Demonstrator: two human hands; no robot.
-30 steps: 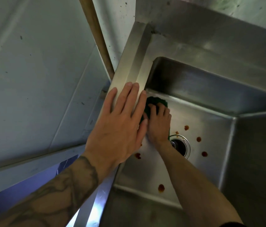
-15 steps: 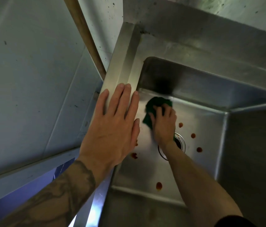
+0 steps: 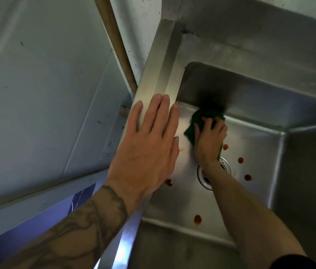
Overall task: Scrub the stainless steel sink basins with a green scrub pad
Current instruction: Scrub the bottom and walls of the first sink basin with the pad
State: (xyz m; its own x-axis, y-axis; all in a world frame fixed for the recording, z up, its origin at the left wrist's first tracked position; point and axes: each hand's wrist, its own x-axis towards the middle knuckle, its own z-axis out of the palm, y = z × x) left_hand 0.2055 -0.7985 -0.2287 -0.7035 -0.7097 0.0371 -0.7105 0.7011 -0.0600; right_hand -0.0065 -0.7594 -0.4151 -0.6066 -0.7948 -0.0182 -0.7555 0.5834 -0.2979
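Right hand (image 3: 209, 140) presses green scrub pad (image 3: 197, 125) flat on basin floor (image 3: 176, 197).

Left forearm (image 3: 79, 226) bare, dark swirling tattoo; right arm (image 3: 250, 216) bare; dark sleeve edge (image 3: 293, 262), possibly black.

Left hand (image 3: 145, 146) lies flat, fingers together, palm down; right hand (image 3: 209, 140) reaches low, fingers curled, pressing down.

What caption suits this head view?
Right hand presses green scrub pad on the spotted sink basin floor; left hand braces on the rim.
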